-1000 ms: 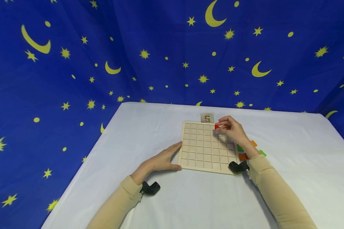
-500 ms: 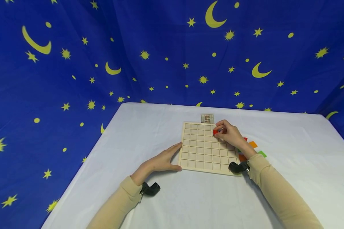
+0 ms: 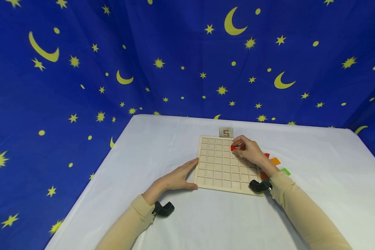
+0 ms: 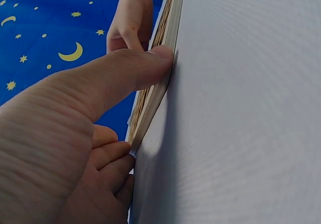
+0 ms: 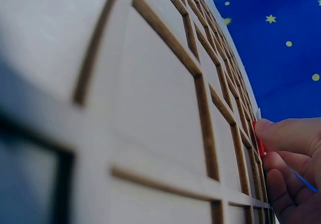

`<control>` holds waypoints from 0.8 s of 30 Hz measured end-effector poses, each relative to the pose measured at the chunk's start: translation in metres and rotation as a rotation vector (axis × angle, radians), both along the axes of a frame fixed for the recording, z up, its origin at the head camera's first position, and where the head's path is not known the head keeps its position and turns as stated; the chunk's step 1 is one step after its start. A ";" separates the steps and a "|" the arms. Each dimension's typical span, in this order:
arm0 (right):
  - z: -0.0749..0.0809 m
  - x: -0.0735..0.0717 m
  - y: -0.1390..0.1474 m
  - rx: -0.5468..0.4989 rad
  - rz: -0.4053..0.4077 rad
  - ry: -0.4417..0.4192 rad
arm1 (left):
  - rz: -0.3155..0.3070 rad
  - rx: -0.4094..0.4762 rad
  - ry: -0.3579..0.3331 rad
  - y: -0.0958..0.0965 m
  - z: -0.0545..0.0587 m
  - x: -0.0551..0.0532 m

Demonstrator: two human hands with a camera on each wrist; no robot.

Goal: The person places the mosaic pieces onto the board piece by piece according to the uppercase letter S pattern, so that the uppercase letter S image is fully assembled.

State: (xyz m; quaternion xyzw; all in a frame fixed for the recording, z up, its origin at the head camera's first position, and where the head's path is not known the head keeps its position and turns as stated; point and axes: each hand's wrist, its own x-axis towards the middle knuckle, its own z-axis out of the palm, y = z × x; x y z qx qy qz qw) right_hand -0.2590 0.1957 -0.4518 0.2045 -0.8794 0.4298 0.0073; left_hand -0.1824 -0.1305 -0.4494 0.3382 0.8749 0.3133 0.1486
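Observation:
A pale wooden grid board (image 3: pixel 218 166) with square cells lies on the table. My right hand (image 3: pixel 250 151) pinches a small red tile (image 3: pixel 233 148) between thumb and fingers, right at a cell in the board's far part. In the right wrist view this red tile (image 5: pixel 259 139) appears edge-on against the grid, partly covered by the thumb. My left hand (image 3: pixel 176 178) is spread along the board's left side, thumb near the front corner and fingertips farther back. The left wrist view shows the left thumb (image 4: pixel 130 69) touching the board's edge (image 4: pixel 159 78).
Just beyond the board lies a small card (image 3: pixel 226 132) with a grid and a brown S-like figure. To the right, partly behind the right arm, are an orange tile (image 3: pixel 275 161), a green tile (image 3: pixel 285 171) and another red tile (image 3: pixel 267 155). A starry blue curtain (image 3: pixel 187 52) hangs behind.
My right hand has brought the red tile from the board's far edge slightly nearer and to the left, onto the grid. The left hand has stayed at the board's side.

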 end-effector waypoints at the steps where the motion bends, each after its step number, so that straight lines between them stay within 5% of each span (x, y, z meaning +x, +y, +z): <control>1: 0.000 0.000 0.000 -0.001 0.002 -0.002 | 0.001 0.001 0.001 0.000 0.000 0.000; 7: 0.011 0.002 0.002 -0.025 -0.036 -0.024 | 0.004 -0.004 -0.004 0.000 0.001 0.001; 18: 0.073 0.019 0.032 -0.148 -0.121 0.072 | 0.014 -0.004 -0.009 0.003 0.001 0.000; 21: 0.077 0.026 0.053 -0.156 -0.157 0.091 | 0.015 0.000 -0.018 0.002 0.000 0.001; 24: 0.064 0.027 0.085 -0.236 -0.147 0.080 | 0.027 -0.004 -0.029 0.002 0.000 0.001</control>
